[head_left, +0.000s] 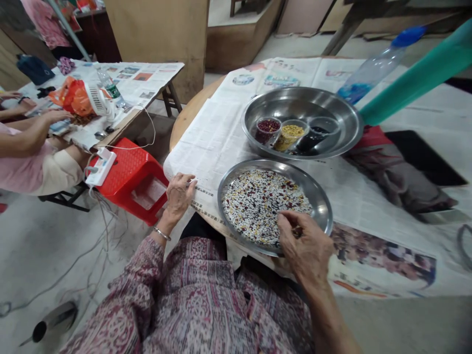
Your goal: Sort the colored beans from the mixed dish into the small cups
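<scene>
A shallow steel plate [322, 206] lies on the newspaper in front of me, spread with mixed grains [254, 204]: many white ones among red, yellow and dark pieces. My right hand [304, 241] is over the plate's near right part, thumb and fingers drawn together at the grains. What is between those fingertips is too small to make out. To the plate's left, my left hand [179, 196] hovers by the table edge, fingers loosely bent and thumb apart, with nothing visible in it. Beyond the plate stands a larger steel basin [346, 125] with three clear cups of red [268, 127], yellow [292, 131] and black [319, 131] pieces.
Newspaper [210, 132] covers the round table. A bottle with a blue cap [372, 69], a green tube [416, 73], a grey cloth item [394, 172] and a dark flat object [424, 152] are at right. A red stool [129, 172] bears a power strip [101, 166]. Another person sits left.
</scene>
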The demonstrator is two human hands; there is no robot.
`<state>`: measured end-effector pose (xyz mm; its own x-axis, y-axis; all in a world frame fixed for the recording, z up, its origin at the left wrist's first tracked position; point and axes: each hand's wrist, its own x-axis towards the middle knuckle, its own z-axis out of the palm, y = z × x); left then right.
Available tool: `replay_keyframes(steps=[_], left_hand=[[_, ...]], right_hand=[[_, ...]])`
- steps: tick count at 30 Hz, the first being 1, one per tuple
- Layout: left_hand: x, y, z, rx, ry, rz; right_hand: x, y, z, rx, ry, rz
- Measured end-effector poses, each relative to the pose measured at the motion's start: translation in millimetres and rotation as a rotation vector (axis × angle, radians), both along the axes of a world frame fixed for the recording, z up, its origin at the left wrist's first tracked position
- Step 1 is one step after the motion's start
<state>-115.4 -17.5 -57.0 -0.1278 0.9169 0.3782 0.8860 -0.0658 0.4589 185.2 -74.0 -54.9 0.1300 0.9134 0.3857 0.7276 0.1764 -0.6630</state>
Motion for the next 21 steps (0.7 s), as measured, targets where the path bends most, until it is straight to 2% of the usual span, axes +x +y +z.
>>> replay_keyframes(steps=[8, 15, 21], left_hand=[[5.5, 20.2, 3.6, -0.117, 0.012, 0.022], [10.2, 25.0, 7.1, -0.259, 0.226, -0.019], [18.6, 21.0, 10.1, -0.199, 0.198, -0.128]], right_hand=[[1.2, -1.0, 0.9, 0.055, -0.112, 0.039], [1.4, -3.2, -4.0, 0.108, -0.165, 0.01], [2.7, -4.3, -7.9, 0.117, -0.119, 0.011]])
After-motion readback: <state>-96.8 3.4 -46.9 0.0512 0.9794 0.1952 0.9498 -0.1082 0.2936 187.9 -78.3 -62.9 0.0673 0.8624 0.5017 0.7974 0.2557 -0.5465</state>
